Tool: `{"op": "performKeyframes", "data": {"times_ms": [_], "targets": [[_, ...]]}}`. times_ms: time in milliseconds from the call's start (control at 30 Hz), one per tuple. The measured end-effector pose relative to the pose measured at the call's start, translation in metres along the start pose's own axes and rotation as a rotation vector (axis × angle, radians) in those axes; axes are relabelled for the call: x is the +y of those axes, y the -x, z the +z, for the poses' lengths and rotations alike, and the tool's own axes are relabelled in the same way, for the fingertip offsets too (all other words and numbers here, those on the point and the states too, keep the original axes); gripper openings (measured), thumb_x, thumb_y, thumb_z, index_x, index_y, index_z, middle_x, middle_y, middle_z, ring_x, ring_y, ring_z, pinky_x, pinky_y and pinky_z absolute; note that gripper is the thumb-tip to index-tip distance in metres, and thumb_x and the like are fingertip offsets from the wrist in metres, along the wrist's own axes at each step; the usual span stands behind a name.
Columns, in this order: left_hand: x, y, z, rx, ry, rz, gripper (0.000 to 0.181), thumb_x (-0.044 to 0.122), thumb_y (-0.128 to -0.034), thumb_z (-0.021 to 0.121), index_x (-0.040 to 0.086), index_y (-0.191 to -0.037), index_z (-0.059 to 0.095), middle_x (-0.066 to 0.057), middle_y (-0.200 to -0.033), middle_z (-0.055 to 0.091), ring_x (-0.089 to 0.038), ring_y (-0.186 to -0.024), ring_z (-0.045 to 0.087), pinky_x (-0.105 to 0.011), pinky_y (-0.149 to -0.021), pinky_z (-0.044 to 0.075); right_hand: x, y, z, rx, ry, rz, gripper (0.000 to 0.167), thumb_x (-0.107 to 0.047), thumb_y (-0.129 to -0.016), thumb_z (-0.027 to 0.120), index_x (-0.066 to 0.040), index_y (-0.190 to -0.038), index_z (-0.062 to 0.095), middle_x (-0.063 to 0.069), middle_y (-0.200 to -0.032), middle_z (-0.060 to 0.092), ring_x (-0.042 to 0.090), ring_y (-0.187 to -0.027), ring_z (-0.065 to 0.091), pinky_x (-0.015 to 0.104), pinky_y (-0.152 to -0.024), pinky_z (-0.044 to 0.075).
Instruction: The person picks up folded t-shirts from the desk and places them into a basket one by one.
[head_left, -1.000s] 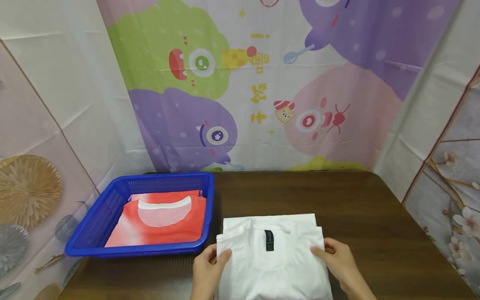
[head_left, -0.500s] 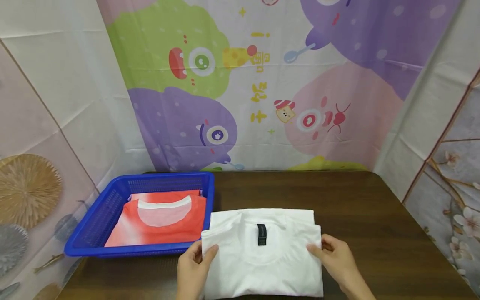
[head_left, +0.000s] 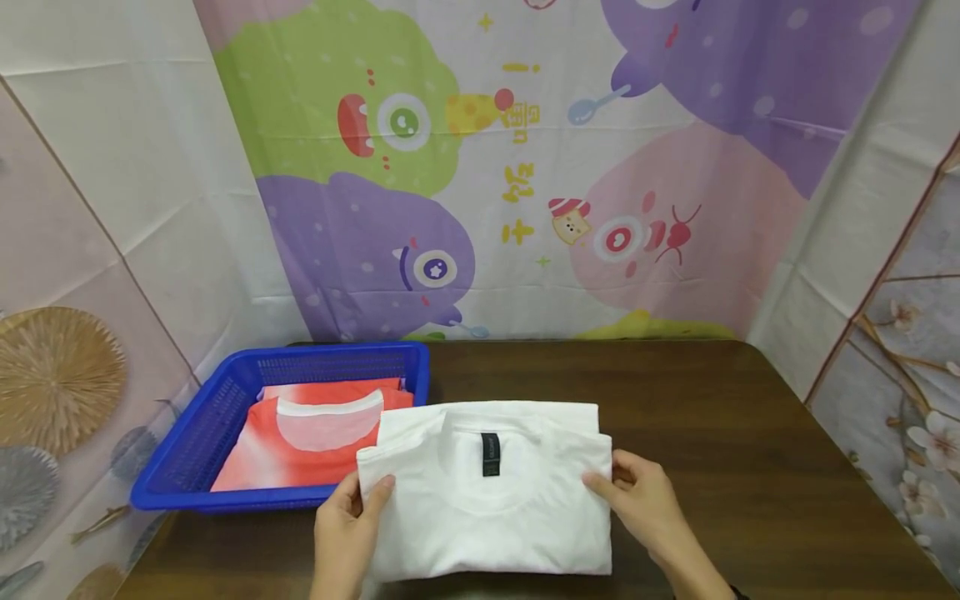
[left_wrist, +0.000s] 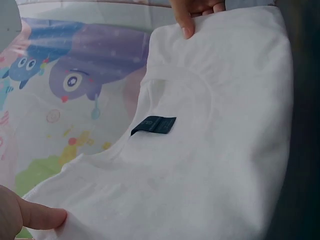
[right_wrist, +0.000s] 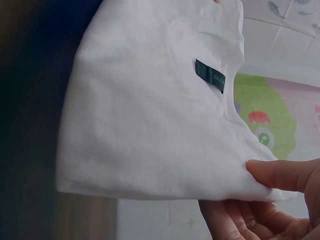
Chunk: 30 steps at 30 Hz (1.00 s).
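A folded white T-shirt (head_left: 487, 517) with a black neck label (head_left: 491, 454) is held up between both hands, its collar toward the far side. My left hand (head_left: 347, 525) pinches its left edge, thumb on top and fingers underneath. On the opposite edge my right hand (head_left: 645, 500) pinches in the same way; the right wrist view shows its thumb (right_wrist: 280, 174) above the cloth and curled fingers below. The shirt's far left corner overlaps the near right corner of a blue plastic basket (head_left: 247, 500). Inside the basket lies a folded red garment (head_left: 315, 458) with a white-trimmed neckline.
The dark wooden table (head_left: 712, 433) extends to the right and behind the shirt. A cartoon-printed curtain (head_left: 510, 292) hangs along its back edge. Patterned panels (head_left: 82, 250) stand at the left, with more at the right.
Both hands have carried the white T-shirt to the left and slightly away, so it now overlaps the basket's near right corner in view. The basket and red garment have stayed in place.
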<state>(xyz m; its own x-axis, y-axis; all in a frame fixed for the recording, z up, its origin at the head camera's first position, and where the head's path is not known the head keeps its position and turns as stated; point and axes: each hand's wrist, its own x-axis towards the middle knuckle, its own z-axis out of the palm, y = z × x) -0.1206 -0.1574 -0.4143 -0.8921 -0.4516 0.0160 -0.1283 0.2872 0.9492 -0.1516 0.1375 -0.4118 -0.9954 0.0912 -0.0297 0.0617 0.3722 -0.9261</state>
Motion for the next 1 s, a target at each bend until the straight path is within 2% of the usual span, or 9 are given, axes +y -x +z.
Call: {"op": "performKeyframes", "data": {"times_ms": [167,467,700,900,1000], "targets": [[0.004,-0.004,-0.014,0.024,-0.026,0.000,0.036,0.018,-0.0934,0.062,-0.006,-0.120,0.062,-0.023,-0.106,0.071,0.008,-0.070,0.056,-0.014,-0.063,0.048,-0.010,-0.001,0.009,-0.020,-0.056,-0.026,0.022,-0.005,-0.082,0.072,0.006,-0.100,0.067,0.019,-0.095,0.073,0.009,-0.079,0.068,0.019,-0.065,0.052],[0.004,-0.013,-0.035,0.076,-0.073,0.014,0.037,0.020,-0.0946,0.060,-0.006,-0.121,0.061,-0.024,-0.107,0.070,0.011,-0.069,0.053,-0.012,-0.063,0.045,-0.024,-0.003,0.026,-0.061,-0.149,-0.076,0.020,-0.002,-0.082,0.071,0.008,-0.099,0.067,0.019,-0.091,0.072,0.005,-0.071,0.064,0.019,-0.064,0.051],[0.003,-0.018,-0.046,0.123,-0.054,-0.011,0.038,0.021,-0.0945,0.060,-0.004,-0.123,0.061,-0.018,-0.101,0.072,0.009,-0.067,0.055,-0.014,-0.061,0.047,-0.034,-0.002,0.037,-0.074,-0.154,-0.101,0.020,-0.002,-0.082,0.072,0.007,-0.099,0.067,0.020,-0.093,0.073,0.016,-0.079,0.069,0.021,-0.064,0.053],[0.001,-0.024,-0.058,0.150,-0.095,-0.008,0.038,0.023,-0.0946,0.060,-0.005,-0.121,0.061,-0.025,-0.105,0.070,0.009,-0.066,0.054,-0.014,-0.059,0.046,-0.040,-0.003,0.047,-0.096,-0.148,-0.122,0.023,-0.004,-0.083,0.071,0.007,-0.102,0.067,0.022,-0.096,0.072,0.021,-0.081,0.071,0.022,-0.065,0.054],[0.002,-0.027,-0.064,0.170,-0.107,-0.006,0.037,0.023,-0.0941,0.061,-0.005,-0.119,0.062,-0.018,-0.094,0.073,0.008,-0.064,0.054,-0.015,-0.057,0.046,-0.042,-0.003,0.053,-0.097,-0.156,-0.145,0.023,-0.004,-0.082,0.071,0.007,-0.102,0.067,0.022,-0.096,0.072,0.021,-0.081,0.071,0.023,-0.065,0.055]]}}
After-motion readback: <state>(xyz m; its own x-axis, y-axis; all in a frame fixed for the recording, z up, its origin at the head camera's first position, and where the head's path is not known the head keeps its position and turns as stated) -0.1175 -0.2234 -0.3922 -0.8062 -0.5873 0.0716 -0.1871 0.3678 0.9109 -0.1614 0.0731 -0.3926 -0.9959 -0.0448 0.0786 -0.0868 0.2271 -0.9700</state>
